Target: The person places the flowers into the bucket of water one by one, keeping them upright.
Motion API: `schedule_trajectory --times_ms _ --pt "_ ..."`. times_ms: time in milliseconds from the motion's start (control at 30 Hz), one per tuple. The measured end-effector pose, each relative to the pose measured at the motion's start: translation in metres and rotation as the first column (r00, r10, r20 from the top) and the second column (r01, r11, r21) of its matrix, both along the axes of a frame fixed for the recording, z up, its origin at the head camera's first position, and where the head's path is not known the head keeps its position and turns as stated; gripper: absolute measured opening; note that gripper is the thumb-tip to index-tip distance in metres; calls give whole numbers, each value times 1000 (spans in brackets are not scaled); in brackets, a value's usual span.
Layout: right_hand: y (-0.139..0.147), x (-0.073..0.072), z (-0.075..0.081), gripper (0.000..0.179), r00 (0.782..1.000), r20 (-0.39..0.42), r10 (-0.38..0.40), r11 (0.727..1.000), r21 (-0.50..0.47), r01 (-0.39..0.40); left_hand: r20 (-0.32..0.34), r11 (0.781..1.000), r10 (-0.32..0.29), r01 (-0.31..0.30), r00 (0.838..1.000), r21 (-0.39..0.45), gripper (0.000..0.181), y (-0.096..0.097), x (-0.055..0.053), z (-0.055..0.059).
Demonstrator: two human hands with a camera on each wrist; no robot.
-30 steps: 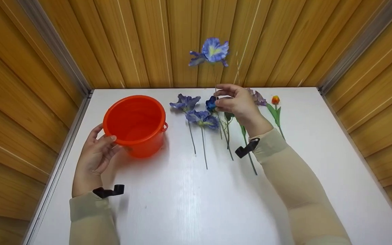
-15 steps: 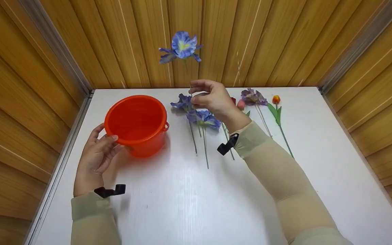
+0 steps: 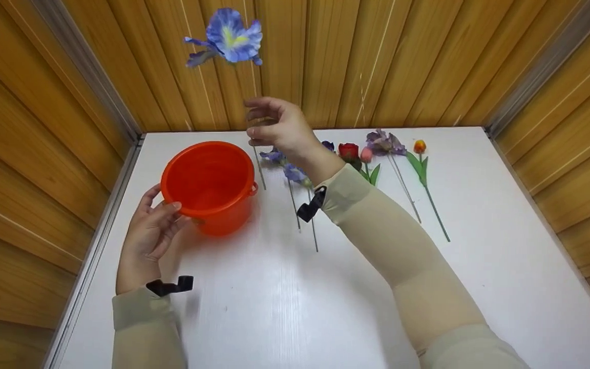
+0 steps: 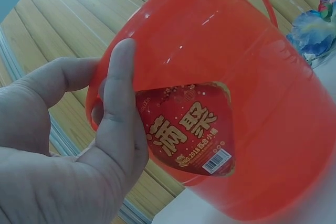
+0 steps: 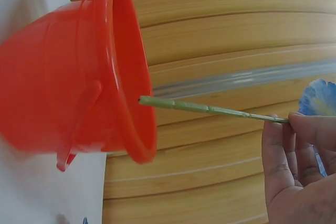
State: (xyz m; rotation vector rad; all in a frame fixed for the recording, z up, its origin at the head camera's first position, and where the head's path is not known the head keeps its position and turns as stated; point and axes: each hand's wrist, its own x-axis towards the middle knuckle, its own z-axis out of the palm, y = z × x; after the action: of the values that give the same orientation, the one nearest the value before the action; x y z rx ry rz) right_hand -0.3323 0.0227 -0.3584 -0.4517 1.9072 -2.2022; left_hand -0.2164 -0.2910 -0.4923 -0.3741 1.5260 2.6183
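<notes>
A red-orange plastic bucket (image 3: 223, 220) stands at the left of the table, and inside it nothing shows. My left hand (image 3: 147, 230) grips its rim at the left, thumb over the edge; a red label (image 4: 189, 129) shows on the bucket's side in the left wrist view. My right hand (image 3: 287, 128) pinches the stem of a blue iris (image 3: 231, 38) with a yellow centre and holds it upright. In the right wrist view the green stem (image 5: 199, 108) points toward the bucket's mouth, its cut end overlapping the opening. The bloom is high against the back wall.
Blue irises (image 3: 295, 174) lie right of the bucket, partly hidden behind my right arm. Further right lie a red rose (image 3: 348, 151), a pink tulip (image 3: 366, 155), a purple flower (image 3: 384, 142) and an orange tulip (image 3: 420, 146). Wood-panel walls (image 3: 285, 66) enclose the white table (image 3: 244, 318).
My right hand has carried the blue iris leftward and upward, from above the lying flowers to near the bucket's right side. The left hand keeps its grip on the rim.
</notes>
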Motion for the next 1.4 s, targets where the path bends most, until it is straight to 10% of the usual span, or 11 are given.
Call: schedule_trajectory --times_ms 600,1400 --pt "-70 -8 -3 52 997 -48 53 998 -22 -54 -26 1000 -4 5 1000 15 70 -3 0 0" --pt "-104 -13 -52 53 978 155 140 980 120 -159 -55 1000 -2 2 998 -14 67 -1 -2 -9"
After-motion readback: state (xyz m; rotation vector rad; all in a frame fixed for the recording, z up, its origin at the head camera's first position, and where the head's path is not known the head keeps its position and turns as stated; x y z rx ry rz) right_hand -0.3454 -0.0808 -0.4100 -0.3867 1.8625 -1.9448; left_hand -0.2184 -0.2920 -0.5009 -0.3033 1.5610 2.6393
